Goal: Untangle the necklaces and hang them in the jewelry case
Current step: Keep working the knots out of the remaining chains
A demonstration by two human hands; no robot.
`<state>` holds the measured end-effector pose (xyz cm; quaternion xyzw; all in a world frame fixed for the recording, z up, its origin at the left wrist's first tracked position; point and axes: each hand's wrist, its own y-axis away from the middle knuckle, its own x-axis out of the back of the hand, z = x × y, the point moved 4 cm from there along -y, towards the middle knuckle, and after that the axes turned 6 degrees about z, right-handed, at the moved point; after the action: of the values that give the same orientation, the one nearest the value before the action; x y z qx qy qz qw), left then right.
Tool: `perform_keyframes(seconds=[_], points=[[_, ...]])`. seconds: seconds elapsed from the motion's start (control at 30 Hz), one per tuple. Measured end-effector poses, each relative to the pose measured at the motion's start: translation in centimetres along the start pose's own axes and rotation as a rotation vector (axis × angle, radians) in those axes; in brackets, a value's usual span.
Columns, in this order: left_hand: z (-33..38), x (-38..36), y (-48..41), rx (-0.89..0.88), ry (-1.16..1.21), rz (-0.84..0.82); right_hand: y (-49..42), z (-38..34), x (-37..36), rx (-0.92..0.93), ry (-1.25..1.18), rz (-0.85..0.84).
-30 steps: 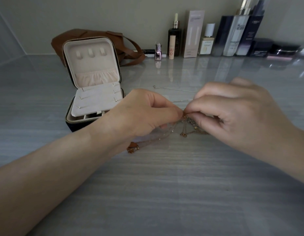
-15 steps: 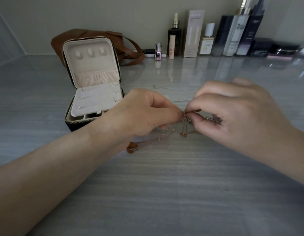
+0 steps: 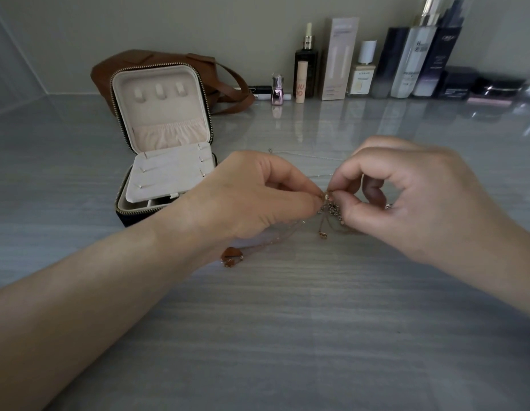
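Note:
A tangle of thin gold and silver necklaces (image 3: 329,210) hangs just above the grey table, between my two hands. My left hand (image 3: 251,197) pinches the knot from the left with thumb and forefinger. My right hand (image 3: 412,197) pinches it from the right, its other fingers curled. Loose chain trails down to a brown pendant (image 3: 231,256) lying on the table under my left wrist. A fine silver chain (image 3: 305,154) lies on the table behind my hands. The jewelry case (image 3: 165,137) stands open at the left, its cream lid upright with three hooks.
A brown leather bag (image 3: 228,81) sits behind the case. Several cosmetic bottles and boxes (image 3: 406,60) line the back wall, with a small pink bottle (image 3: 277,90) in front of them. The grey table (image 3: 287,336) extends toward me.
My right hand has opened its grip a little and lifted its fingers, now pinching the knot with thumb and forefinger. My left hand has barely moved.

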<state>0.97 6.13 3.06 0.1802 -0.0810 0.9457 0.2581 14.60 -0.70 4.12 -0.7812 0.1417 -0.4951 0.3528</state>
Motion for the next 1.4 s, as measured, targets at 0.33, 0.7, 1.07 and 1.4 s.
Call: perform_keyframes(seconds=[0.33,0.7,1.07,1.4], points=[[0.25,0.04,-0.01,-0.037,-0.037,0.067,-0.07,-0.25,0.18,0.008,0.009,-0.010],[0.43,0.20,0.14,-0.125,-0.044,0.084,0.00,-0.34,-0.10,0.113,0.115,-0.010],[0.62,0.14,0.24,-0.217,-0.090,0.130,-0.17,-0.79,0.12,0.068,0.067,-0.004],[0.59,0.09,0.26,-0.193,-0.045,0.150,-0.27,-0.94,0.32,0.043,0.084,0.026]])
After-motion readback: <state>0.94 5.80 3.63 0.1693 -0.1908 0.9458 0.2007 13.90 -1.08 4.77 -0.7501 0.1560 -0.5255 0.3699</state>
